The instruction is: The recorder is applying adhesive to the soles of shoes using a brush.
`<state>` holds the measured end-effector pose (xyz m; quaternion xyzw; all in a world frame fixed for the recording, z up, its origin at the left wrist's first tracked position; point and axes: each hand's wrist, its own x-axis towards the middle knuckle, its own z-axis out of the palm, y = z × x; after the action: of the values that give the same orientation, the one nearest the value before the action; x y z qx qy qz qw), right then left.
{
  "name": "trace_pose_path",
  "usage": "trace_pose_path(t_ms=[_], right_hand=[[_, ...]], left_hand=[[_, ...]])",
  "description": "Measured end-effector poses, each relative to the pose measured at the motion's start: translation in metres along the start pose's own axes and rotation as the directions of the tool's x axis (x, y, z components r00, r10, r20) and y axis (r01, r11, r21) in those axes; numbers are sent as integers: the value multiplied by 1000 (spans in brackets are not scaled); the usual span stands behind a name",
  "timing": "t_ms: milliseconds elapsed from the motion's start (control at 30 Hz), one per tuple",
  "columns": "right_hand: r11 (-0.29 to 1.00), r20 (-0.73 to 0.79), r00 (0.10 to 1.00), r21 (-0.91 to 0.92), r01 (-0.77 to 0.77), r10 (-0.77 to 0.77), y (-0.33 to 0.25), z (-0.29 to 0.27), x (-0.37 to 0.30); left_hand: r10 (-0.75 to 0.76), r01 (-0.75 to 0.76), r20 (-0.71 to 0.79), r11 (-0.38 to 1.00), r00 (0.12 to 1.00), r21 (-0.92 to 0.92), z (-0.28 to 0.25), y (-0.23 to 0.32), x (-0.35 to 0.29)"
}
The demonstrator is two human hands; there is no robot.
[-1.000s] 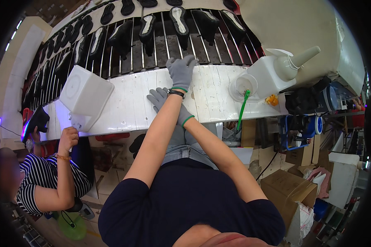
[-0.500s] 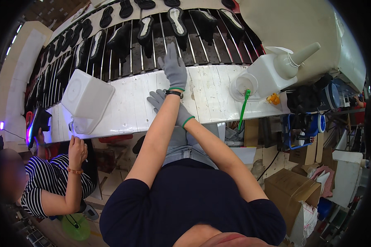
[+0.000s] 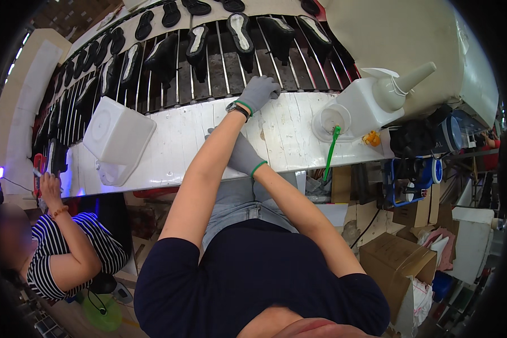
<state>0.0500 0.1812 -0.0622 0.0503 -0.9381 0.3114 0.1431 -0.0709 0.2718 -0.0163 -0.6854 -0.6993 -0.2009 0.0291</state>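
Note:
My left hand [image 3: 259,93], in a grey glove with a green cuff, is over the far edge of the white worktable [image 3: 287,129], by the metal bars of the rack. Its fingers are curled in, and nothing shows in them. My right hand [image 3: 244,156], gloved the same way, rests at the table's near edge under my left forearm. That forearm hides most of its fingers; one stretched fingertip shows beyond it. Black shoe uppers with white undersides, among them one shoe [image 3: 240,34], lie on the rack beyond my left hand.
A white plastic tub [image 3: 118,132] stands at left. To the right are a clear cup [image 3: 331,121] with a green-handled brush [image 3: 332,152] and a white jug [image 3: 372,101]. Black soles [image 3: 170,14] line the far belt. A co-worker in a striped shirt [image 3: 67,259] handles a shoe at far left.
My left hand has drawn back from the rack and to the right, its stretched fingers now curled. My left forearm now covers most of my right hand's fingers. The co-worker's hand moved toward the shoe.

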Motion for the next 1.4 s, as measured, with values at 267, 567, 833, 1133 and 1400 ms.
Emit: trace_pose_path(t_ms=[267,567,833,1133,1400], right_hand=[[999,-77,997,-34,-23,21,-20,-23,5],[989,-169,982,-134,57,-79,-23,-31,6],[986,25,994,-133,-99,104,-13,-12,1],[983,-14,993,-142,112,-116,-3,-6,-9],[998,-29,997,9,67,-67,2,-2,-14]], left_hand=[[94,-118,99,957,991,266,-8,1,-2],[-216,227,69,941,974,-250,-47,-7,-19],[-558,331,-647,830,520,-450,-29,-3,-17],[-163,160,-57,986,985,-45,7,56,-4],[-135,140,59,985,989,-98,15,47,11]])
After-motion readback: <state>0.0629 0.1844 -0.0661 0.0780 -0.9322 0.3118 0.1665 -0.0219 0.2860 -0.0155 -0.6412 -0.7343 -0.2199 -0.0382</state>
